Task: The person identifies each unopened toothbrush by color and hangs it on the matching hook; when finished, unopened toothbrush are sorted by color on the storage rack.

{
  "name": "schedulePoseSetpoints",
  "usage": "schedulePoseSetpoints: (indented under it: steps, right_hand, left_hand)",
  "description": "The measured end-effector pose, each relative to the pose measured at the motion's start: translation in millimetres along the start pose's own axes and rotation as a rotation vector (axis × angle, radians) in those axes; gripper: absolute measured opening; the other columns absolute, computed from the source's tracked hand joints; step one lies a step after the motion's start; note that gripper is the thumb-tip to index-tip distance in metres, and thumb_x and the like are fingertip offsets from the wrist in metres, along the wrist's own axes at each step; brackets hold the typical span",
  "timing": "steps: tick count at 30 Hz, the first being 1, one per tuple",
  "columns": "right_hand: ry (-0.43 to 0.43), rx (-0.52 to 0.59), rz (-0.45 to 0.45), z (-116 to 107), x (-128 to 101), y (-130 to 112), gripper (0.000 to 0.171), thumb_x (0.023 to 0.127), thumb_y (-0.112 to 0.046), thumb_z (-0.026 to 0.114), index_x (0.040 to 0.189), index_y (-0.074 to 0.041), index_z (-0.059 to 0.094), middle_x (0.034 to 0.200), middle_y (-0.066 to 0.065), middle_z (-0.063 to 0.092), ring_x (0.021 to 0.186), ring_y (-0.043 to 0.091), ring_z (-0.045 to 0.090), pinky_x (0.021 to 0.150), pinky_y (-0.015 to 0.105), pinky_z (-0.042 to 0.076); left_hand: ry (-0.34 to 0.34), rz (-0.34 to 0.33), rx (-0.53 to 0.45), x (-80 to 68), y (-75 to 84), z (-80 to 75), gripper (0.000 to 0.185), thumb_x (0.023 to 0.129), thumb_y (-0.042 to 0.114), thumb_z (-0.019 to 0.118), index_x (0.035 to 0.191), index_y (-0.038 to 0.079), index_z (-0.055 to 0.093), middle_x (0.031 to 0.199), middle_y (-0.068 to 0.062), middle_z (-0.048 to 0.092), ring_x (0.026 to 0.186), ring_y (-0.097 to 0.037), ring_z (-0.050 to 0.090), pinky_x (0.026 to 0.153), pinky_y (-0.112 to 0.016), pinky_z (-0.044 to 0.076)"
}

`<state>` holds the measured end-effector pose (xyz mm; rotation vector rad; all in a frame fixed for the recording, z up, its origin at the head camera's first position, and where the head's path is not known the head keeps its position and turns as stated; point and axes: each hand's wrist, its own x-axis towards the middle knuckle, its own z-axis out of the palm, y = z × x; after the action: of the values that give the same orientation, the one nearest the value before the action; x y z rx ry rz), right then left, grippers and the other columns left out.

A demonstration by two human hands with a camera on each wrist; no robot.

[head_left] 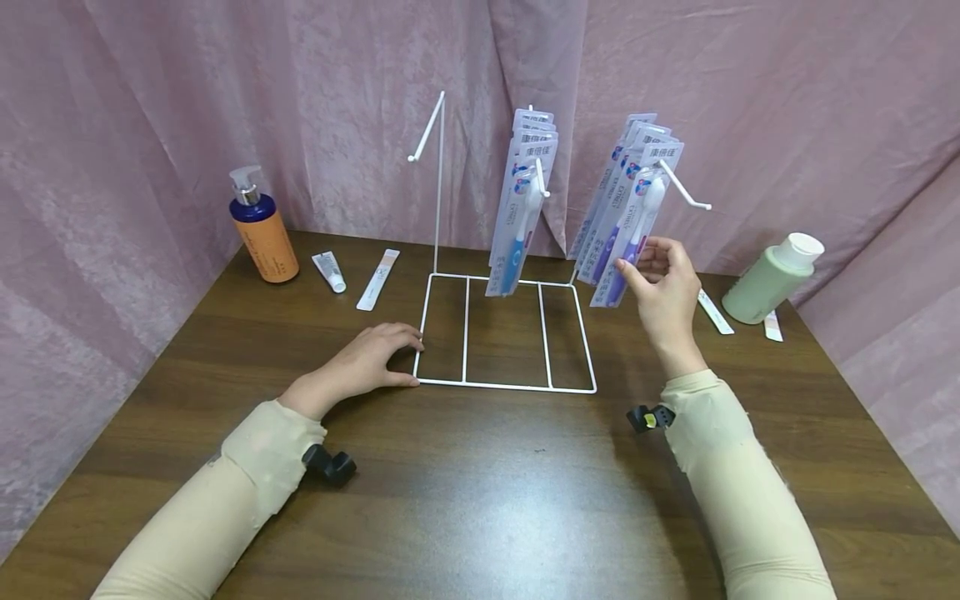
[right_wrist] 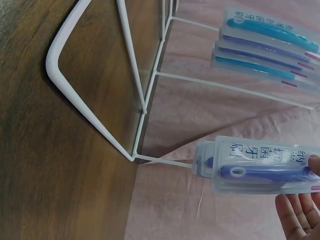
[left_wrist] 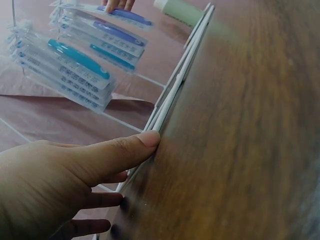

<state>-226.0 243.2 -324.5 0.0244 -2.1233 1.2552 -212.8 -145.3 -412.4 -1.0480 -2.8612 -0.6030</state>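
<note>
A white wire display rack [head_left: 508,386] stands on the table, several packaged toothbrushes hanging from its middle and right hooks. My left hand [head_left: 367,358] rests at the front left corner of the base, thumb [left_wrist: 145,140] against the wire and fingers spread along the left side. On the right hook, my right hand [head_left: 666,287] pinches the lower part of the frontmost toothbrush pack [head_left: 637,225], which has a purple handle. More purple packs [head_left: 600,208] hang behind it. A blue-handled pack [head_left: 517,237] fronts the middle row. The left hook [head_left: 427,129] bears nothing.
On the left are an orange pump bottle [head_left: 266,242], a small white tube [head_left: 328,271] and a slim sachet [head_left: 378,279]. At the right, a green bottle [head_left: 768,279] leans at a tilt near two slim sachets [head_left: 715,312]. Pink curtains [head_left: 360,108] hang behind the table.
</note>
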Motion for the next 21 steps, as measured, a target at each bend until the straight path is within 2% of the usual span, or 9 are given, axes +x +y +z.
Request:
schedulePoseSetpoints:
  steps: [13,21]
  right_hand:
    - [0.016,-0.001,0.006,-0.6,3.0,2.6,0.048,0.080,-0.011,0.077,0.119,0.006,0.054,0.091,-0.004,0.057,0.078,-0.005,0.055,0.072,0.006,0.048]
    - [0.009,-0.003,-0.004,-2.0,3.6,3.5,0.047,0.081,-0.012,0.077,0.119,0.005,0.055,0.095,0.009,0.063,0.078,-0.006,0.055,0.071,0.005,0.048]
  left_hand:
    - [-0.004,0.003,0.021,0.0,5.5,-3.3,0.049,0.077,0.033,0.079,0.116,0.007,0.065,0.133,-0.014,0.057,0.126,-0.035,0.050,0.104,-0.057,0.038]
    - [-0.011,0.012,0.035,-0.4,6.4,-3.3,0.048,0.077,0.033,0.079,0.115,0.007,0.065,0.130,-0.013,0.059,0.124,-0.034,0.052,0.102,-0.055,0.040]
